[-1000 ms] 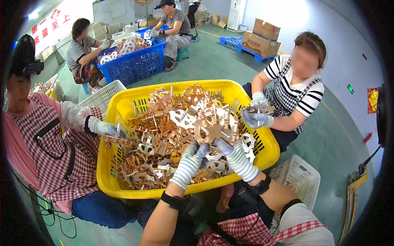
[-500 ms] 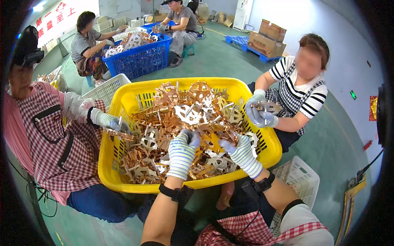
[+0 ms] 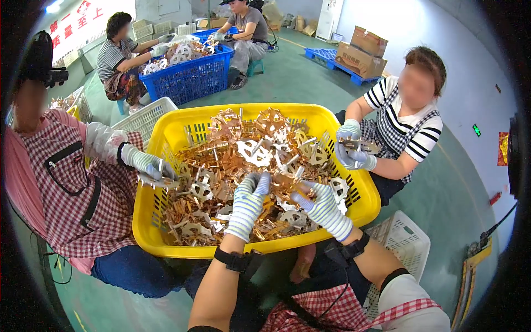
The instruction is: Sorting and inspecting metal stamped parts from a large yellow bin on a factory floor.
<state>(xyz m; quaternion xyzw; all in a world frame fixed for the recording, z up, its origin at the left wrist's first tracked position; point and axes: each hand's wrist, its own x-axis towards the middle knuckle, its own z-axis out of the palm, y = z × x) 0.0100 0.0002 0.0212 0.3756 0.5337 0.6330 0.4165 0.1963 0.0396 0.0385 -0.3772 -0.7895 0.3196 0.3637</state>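
Both of my hands are raised over the near half of the yellow plastic crate (image 3: 166, 138), which sits between me and two co-workers and is heaped with stamped metal parts (image 3: 232, 166), copper-coloured and silvery, tangled together. My left hand (image 3: 248, 203), in a striped knit glove, is curled with its fingertips pinching the edge of one flat copper-coloured stamping (image 3: 281, 186) that hangs just above the heap; my right hand (image 3: 322, 208), gloved the same way, has its fingers closed on the other side of that same piece, so the stamping is held between the two hands, clear of the pile but close over it. How firmly each hand clamps I cannot tell, as the fingers hide the contact. A black strap (image 3: 238, 260) wraps my left wrist and another sits on my right forearm. To my left, a person in a red checked apron (image 3: 66, 182) rests a gloved hand (image 3: 148, 165) on the crate's rim, holding a small metal piece there. Across on the right, a person in a black-and-white striped top (image 3: 412, 130) holds a silvery part (image 3: 359, 146) between two gloved hands just outside the crate's far right edge. A white slatted basket (image 3: 406, 243) stands on the green floor by my right knee, and another white basket (image 3: 146, 115) touches the crate's far left corner. Further back, two seated people work beside a blue crate (image 3: 191, 77) filled with pale parts, and cardboard boxes (image 3: 362, 50) sit on a blue pallet.
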